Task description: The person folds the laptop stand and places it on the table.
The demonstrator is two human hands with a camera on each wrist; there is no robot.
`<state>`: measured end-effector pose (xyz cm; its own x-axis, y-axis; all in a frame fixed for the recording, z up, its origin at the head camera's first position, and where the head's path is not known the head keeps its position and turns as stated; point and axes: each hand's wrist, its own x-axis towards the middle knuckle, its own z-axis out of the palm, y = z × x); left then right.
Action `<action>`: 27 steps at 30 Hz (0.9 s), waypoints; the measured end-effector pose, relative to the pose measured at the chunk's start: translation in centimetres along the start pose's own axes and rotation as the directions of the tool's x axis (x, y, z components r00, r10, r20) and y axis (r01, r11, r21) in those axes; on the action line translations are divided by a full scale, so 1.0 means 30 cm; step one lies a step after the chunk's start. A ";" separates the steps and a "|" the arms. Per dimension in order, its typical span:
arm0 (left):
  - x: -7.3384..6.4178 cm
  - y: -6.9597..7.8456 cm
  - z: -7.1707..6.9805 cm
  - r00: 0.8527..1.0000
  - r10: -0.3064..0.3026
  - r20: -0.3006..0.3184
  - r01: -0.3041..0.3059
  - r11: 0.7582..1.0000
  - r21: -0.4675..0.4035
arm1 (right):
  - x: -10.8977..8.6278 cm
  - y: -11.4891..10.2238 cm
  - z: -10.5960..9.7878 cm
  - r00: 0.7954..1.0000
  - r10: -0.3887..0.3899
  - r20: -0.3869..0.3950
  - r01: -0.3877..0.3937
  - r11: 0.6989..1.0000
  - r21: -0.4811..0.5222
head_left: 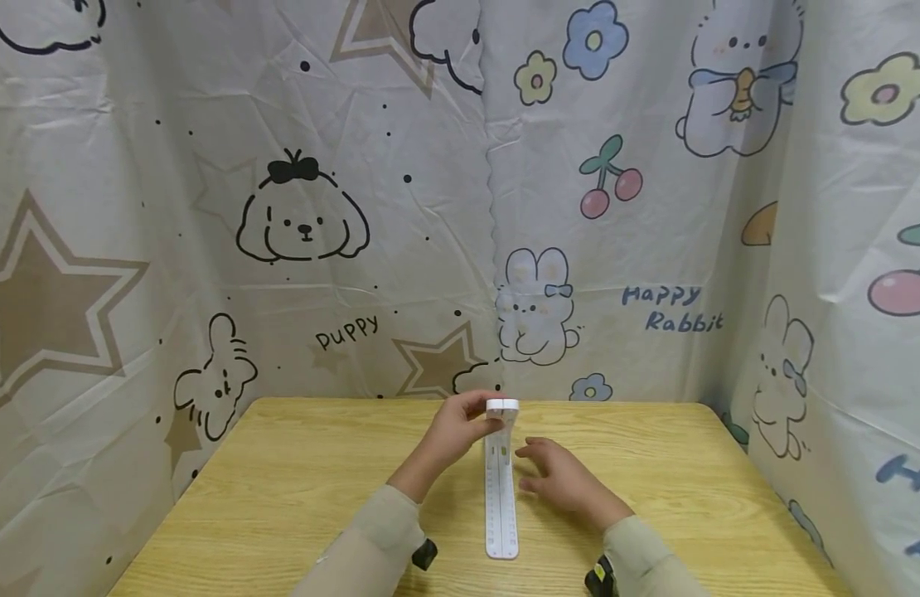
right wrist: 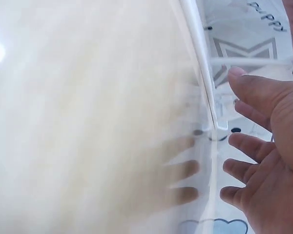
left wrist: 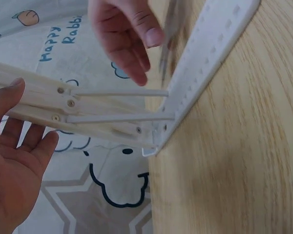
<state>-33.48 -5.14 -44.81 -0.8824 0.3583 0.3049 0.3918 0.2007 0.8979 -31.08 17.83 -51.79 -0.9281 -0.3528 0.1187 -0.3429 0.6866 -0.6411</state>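
A white plastic folding stand (head_left: 501, 514) stands on the table, its long slotted base lying flat and pointing toward me. At the far end its upright part (left wrist: 39, 95) rises from the base, and two thin rods (left wrist: 122, 118) link the two parts. My left hand (head_left: 460, 431) holds the upright near its top, thumb on one face and fingers on the other. To the right of the stand is my right hand (head_left: 564, 479), its fingers spread and relaxed, holding nothing. In the right wrist view the right hand (right wrist: 273, 151) is beside the base's edge (right wrist: 200, 58).
The wooden table (head_left: 318, 473) ends at a far edge just behind the stand. A pale printed curtain (head_left: 430, 224) hangs behind it and along both sides. A dark wrist device (head_left: 424, 554) shows by the left sleeve, another (head_left: 600, 575) by the right.
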 end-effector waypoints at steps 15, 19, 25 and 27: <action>-0.005 -0.154 -0.042 0.988 -0.148 -0.033 0.152 0.970 0.188 | 0.126 0.025 -0.018 1.000 -0.007 -0.020 0.008 0.999 0.038; -0.012 -0.187 -0.035 0.979 -0.199 0.031 0.186 0.952 0.241 | 0.138 0.025 -0.011 1.000 -0.011 -0.008 0.012 0.997 0.072; -0.010 -0.216 -0.023 0.973 -0.215 0.086 0.177 0.930 0.322 | 0.157 0.040 0.012 0.999 -0.042 0.005 0.041 0.994 0.098; -0.006 -0.227 -0.020 0.974 -0.206 0.097 0.162 0.925 0.344 | 0.160 0.045 0.019 0.999 -0.045 0.009 0.044 0.994 0.103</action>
<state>-36.16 -7.12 -50.79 -0.9149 0.3955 0.0812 0.3093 0.5572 0.7707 -35.91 16.71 -52.52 -0.9104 -0.3893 0.1403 -0.3665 0.6012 -0.7101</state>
